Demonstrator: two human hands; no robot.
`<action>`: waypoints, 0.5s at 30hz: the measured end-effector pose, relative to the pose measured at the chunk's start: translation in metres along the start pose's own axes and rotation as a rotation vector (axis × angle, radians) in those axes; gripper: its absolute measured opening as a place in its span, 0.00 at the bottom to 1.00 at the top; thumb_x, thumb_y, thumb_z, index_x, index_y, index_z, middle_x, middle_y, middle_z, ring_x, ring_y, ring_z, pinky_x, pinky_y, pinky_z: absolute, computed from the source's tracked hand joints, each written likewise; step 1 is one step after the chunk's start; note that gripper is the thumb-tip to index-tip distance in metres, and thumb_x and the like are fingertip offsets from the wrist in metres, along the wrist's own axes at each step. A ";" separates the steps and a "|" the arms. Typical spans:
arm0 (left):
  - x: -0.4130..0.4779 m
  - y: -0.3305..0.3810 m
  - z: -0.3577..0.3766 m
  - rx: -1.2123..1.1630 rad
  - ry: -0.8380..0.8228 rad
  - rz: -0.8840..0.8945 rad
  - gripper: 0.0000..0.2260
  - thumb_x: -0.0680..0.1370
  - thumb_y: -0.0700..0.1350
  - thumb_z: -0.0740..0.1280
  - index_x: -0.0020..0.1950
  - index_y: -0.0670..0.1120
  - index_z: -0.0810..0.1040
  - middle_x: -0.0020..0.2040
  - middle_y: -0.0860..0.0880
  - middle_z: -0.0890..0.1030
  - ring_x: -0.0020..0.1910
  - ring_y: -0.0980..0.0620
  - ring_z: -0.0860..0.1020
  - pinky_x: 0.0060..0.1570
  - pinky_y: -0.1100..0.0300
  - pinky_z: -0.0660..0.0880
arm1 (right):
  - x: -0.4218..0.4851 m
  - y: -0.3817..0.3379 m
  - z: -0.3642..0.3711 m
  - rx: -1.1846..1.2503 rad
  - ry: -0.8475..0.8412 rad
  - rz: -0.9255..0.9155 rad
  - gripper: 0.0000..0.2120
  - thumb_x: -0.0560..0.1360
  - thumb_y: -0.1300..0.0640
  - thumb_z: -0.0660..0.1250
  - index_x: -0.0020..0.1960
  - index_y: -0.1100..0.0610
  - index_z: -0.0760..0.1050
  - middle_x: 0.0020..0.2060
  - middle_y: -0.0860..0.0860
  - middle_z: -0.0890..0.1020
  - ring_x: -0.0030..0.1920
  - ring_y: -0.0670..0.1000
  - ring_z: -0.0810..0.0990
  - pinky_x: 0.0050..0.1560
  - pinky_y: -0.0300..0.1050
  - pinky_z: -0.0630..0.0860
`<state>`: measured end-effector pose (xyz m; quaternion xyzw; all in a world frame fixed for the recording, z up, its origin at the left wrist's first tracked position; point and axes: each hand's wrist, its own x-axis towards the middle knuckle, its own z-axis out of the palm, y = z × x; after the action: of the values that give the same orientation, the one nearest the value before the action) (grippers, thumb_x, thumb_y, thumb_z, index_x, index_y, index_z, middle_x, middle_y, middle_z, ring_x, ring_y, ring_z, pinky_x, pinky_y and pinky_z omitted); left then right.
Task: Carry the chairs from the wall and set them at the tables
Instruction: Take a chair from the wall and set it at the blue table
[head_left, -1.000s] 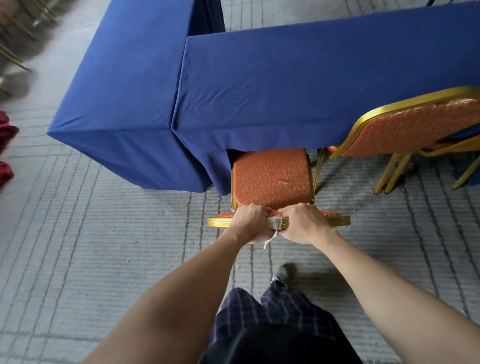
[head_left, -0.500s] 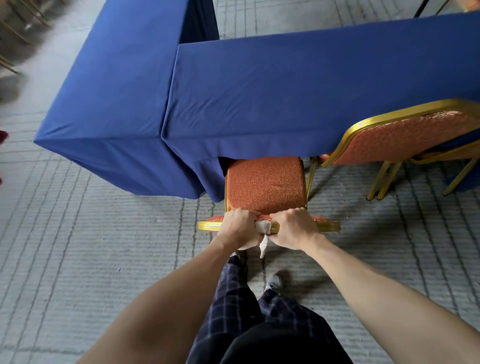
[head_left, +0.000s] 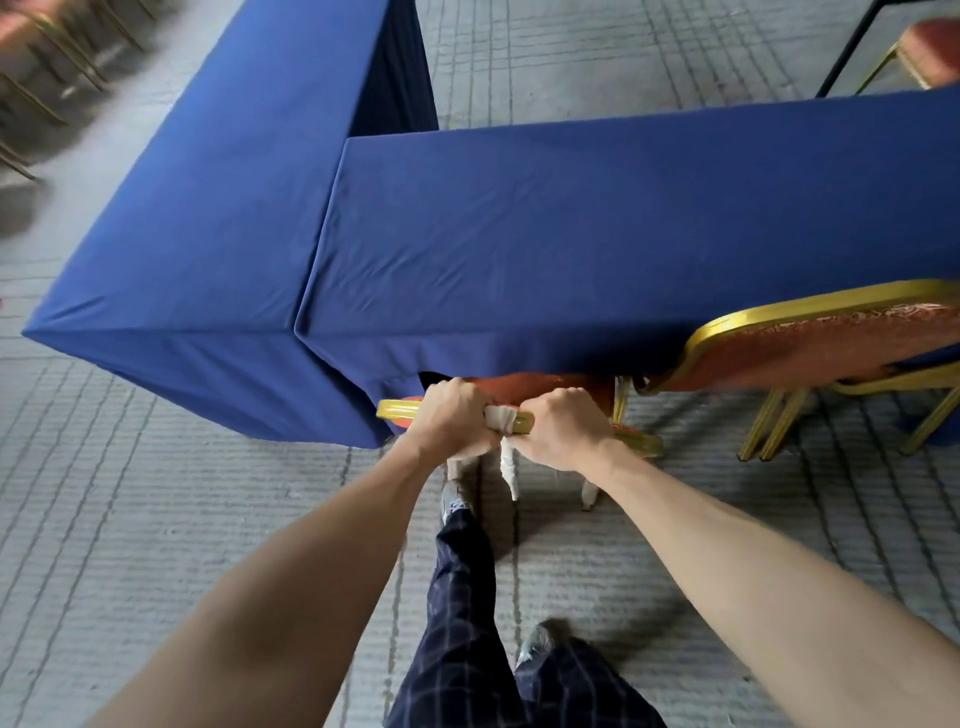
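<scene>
Gripping item: left hand (head_left: 451, 418) and right hand (head_left: 562, 426), fingers of both curled tight over the gold top rail of a banquet chair (head_left: 540, 387), one hand to each side of a white cloth strip (head_left: 506, 457) tied at the rail's centre. Chair: orange patterned seat, mostly tucked under the hem of the blue-clothed table (head_left: 597, 249). Second blue-clothed table (head_left: 208, 208) abuts at left. Matching chair (head_left: 810, 343) just right, back tilted against the same table edge. Floor: grey ribbed carpet (head_left: 156, 519). Writing, labels: none legible.
</scene>
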<state>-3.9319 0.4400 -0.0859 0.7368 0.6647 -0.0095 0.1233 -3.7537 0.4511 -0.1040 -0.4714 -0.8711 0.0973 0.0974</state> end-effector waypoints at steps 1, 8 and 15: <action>0.012 -0.004 -0.002 0.001 0.011 0.001 0.07 0.62 0.52 0.68 0.35 0.49 0.77 0.28 0.51 0.75 0.30 0.45 0.74 0.30 0.58 0.68 | 0.012 0.004 -0.001 0.003 0.008 -0.001 0.17 0.69 0.39 0.67 0.36 0.54 0.80 0.33 0.52 0.84 0.36 0.59 0.81 0.37 0.46 0.71; 0.073 -0.015 -0.004 -0.070 0.056 0.015 0.11 0.63 0.54 0.68 0.43 0.54 0.82 0.40 0.55 0.82 0.38 0.49 0.79 0.41 0.55 0.76 | 0.064 0.037 -0.005 0.004 0.078 -0.046 0.14 0.65 0.43 0.70 0.31 0.53 0.77 0.26 0.50 0.80 0.29 0.56 0.79 0.32 0.43 0.65; 0.101 -0.001 -0.004 -0.139 0.104 0.043 0.09 0.65 0.55 0.67 0.35 0.49 0.77 0.43 0.56 0.78 0.42 0.52 0.76 0.37 0.55 0.70 | 0.085 0.073 -0.006 -0.001 0.142 -0.071 0.14 0.63 0.44 0.68 0.27 0.53 0.71 0.22 0.49 0.76 0.24 0.56 0.75 0.29 0.40 0.61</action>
<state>-3.9216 0.5400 -0.0998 0.7400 0.6534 0.0774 0.1395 -3.7389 0.5621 -0.1112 -0.4460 -0.8782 0.0598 0.1620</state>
